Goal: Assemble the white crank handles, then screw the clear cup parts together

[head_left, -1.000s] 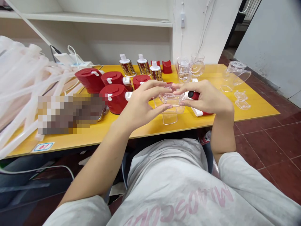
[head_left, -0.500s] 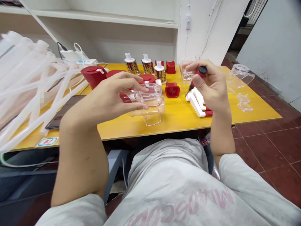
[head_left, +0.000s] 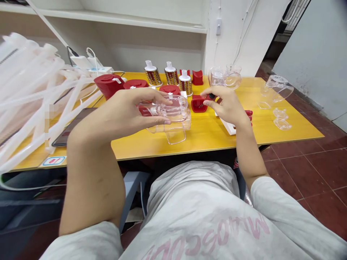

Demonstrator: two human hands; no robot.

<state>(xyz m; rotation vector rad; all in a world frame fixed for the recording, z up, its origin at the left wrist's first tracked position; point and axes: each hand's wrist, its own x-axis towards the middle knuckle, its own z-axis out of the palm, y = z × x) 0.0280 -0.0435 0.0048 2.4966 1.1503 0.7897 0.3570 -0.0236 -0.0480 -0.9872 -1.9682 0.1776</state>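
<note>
My left hand (head_left: 127, 112) is closed around a clear plastic housing (head_left: 173, 119), held just above the yellow table (head_left: 211, 135) with its chute pointing down. My right hand (head_left: 227, 106) pinches a small black-and-red screwdriver (head_left: 210, 96) and holds its tip at a small red plastic block (head_left: 198, 104) on the table. Beneath my right hand lie white-and-red handle parts (head_left: 230, 126).
Red drum housings (head_left: 110, 85) and three metal grater cones (head_left: 169, 76) stand at the back. Clear cups (head_left: 226, 77) and clear lids (head_left: 280, 119) lie to the right. White plastic tubes (head_left: 32, 97) pile up on the left over a dark tablet (head_left: 70, 130).
My right hand took the screwdriver up, then lowered it left to the red block. My left hand carried the clear housing leftward and keeps holding it.
</note>
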